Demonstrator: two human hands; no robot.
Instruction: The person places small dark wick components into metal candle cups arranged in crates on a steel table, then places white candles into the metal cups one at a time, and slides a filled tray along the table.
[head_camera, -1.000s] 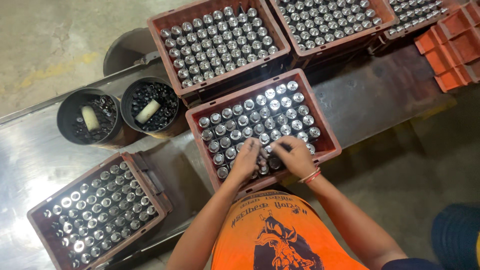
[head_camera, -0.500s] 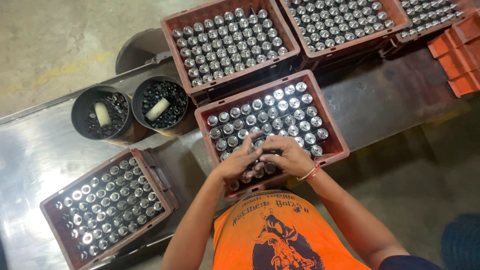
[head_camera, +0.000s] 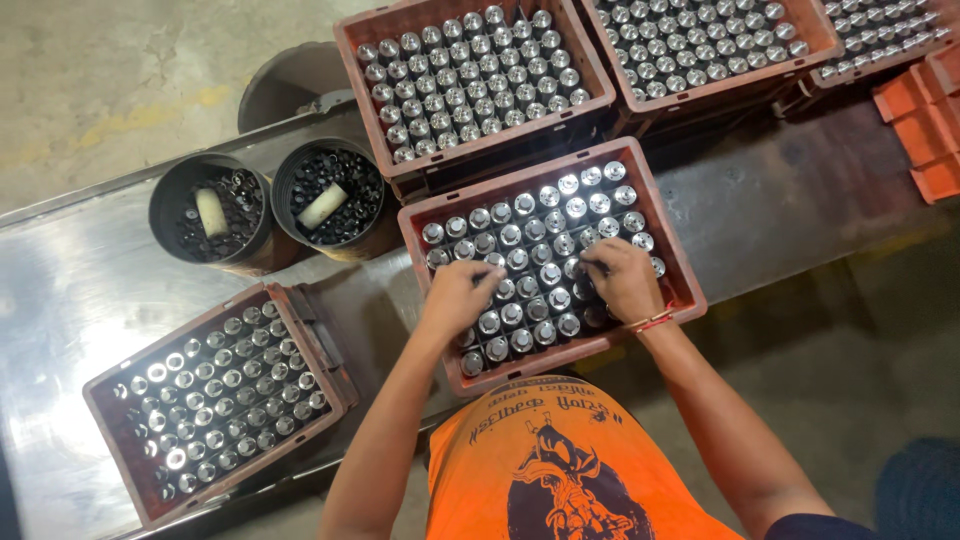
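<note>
— Well, where are the hands?
— Both rest in the middle crate (head_camera: 680, 275) of upright metal cylinders (head_camera: 520, 235): left hand (head_camera: 460, 295) lower centre, right hand (head_camera: 622, 280) just right.
— Grasping anything?
— Fingers curl onto cylinder tops; I cannot tell, the palms hide them. The upper-right crates are cut off on the desk (head_camera: 70, 290).

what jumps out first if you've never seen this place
First the red crates packed with rows of shiny metal cylinders: one in the middle, one at lower left, more along the top. Next the person's left hand and right hand, both down on the cylinders in the middle crate. Left of it stand two round black tubs of small dark parts, a pale roller lying in each.
</note>
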